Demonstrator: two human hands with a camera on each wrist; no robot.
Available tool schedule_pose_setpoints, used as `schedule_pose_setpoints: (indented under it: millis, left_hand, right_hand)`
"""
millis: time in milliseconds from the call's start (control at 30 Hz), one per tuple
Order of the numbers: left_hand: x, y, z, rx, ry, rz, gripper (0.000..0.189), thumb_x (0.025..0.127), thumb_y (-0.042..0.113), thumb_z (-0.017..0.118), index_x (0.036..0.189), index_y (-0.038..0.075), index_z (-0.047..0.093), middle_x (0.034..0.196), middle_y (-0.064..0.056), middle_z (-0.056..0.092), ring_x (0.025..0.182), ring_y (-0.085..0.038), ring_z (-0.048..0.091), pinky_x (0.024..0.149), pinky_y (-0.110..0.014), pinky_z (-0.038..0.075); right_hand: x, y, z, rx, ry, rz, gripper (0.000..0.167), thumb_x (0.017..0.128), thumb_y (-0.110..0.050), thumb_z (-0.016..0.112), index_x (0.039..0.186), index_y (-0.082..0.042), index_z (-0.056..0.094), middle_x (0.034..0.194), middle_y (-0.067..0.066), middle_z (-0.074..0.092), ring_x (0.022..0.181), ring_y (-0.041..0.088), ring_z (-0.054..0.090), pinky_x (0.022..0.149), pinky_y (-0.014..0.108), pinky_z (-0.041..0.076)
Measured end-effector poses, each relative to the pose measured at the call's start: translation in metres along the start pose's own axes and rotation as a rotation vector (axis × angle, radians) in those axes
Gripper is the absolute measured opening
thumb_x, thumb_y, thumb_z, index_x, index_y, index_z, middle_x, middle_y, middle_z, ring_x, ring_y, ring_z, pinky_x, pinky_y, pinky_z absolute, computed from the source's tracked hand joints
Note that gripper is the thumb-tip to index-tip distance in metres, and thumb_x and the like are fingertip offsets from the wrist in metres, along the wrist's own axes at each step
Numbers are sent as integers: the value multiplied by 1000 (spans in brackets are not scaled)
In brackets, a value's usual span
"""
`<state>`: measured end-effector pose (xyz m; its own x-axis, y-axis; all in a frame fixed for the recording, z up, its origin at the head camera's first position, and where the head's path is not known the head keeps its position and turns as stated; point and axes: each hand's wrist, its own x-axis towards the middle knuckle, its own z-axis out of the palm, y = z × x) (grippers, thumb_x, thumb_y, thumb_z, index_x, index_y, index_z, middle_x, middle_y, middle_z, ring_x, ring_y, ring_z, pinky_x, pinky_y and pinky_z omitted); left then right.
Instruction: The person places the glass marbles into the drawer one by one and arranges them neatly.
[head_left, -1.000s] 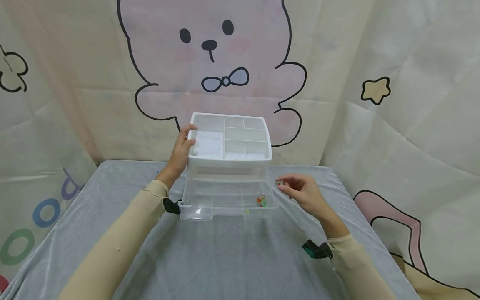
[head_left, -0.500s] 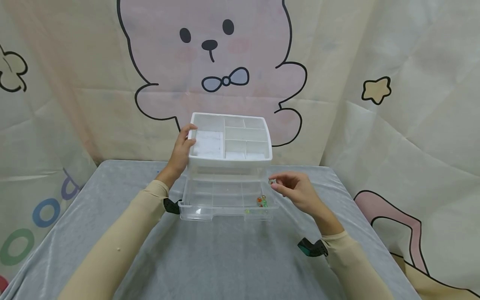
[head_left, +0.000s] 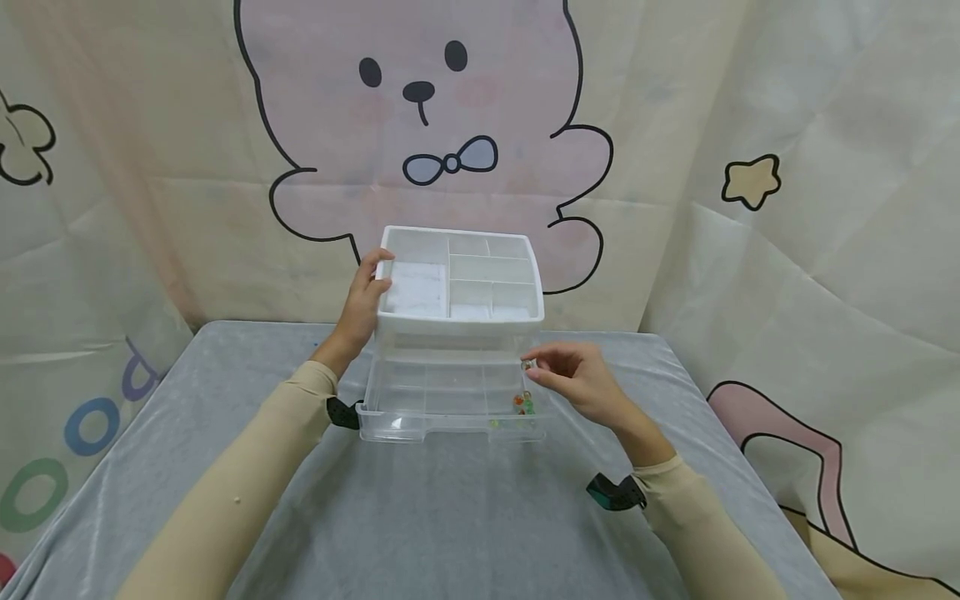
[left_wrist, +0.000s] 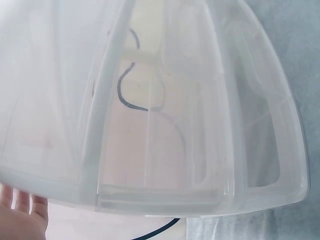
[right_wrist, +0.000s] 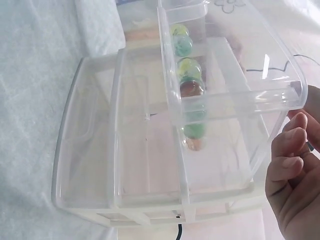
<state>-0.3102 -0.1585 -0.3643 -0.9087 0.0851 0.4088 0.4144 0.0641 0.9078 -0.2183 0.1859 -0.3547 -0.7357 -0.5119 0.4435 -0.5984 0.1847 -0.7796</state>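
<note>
A drawer organizer with a white compartmented top stands on the table, its clear drawer pulled out toward me. My left hand grips the left rim of the top; its fingers show at the box's side in the left wrist view. Between thumb and fingers, my right hand pinches a small glass marble over the drawer's right side. Several green, yellow and orange marbles lie in the drawer's right compartment. The right wrist view shows curled fingers beside the drawer, the pinched marble hidden.
A grey cloth covers the table. Behind it hangs a fabric backdrop printed with a bear, closing in both sides too. More closed clear drawers belong to the organizer, as the right wrist view shows.
My right hand has moved left with the marble, from beside the organizer to over the drawer's right side. My left hand and the organizer have stayed in place.
</note>
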Motion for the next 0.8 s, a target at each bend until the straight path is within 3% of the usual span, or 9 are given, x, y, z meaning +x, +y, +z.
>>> schedule_pose_setpoints:
  millis: [200,500,800]
  left_hand:
    - [-1,2,0,9,-8,-9,40,105,13,30,144,10,33,159,-14,27,128,-36,38,105,-54,30]
    - [-1,2,-1,15,-2,12,39,105,10,30,143,7,34,163,-12,23,131,-37,36,107,-54,27]
    - [-2,3,1,2,-5,5,39,104,8,30,143,6,33,157,-15,28,124,-35,39,100,-46,30]
  right_hand:
    - [4,-4,1,-24,-26,33,15,93,4,66,106,8,71,69,-3,47,53,8,33,48,27,31]
    - [10,-8,1,-51,-73,75,14,94,-1,67,105,2,73,67,-3,48,53,7,35,49,25,32]
    - [13,-11,1,-87,-120,106,15,94,-5,68,108,0,74,70,-2,52,54,4,36,51,21,33]
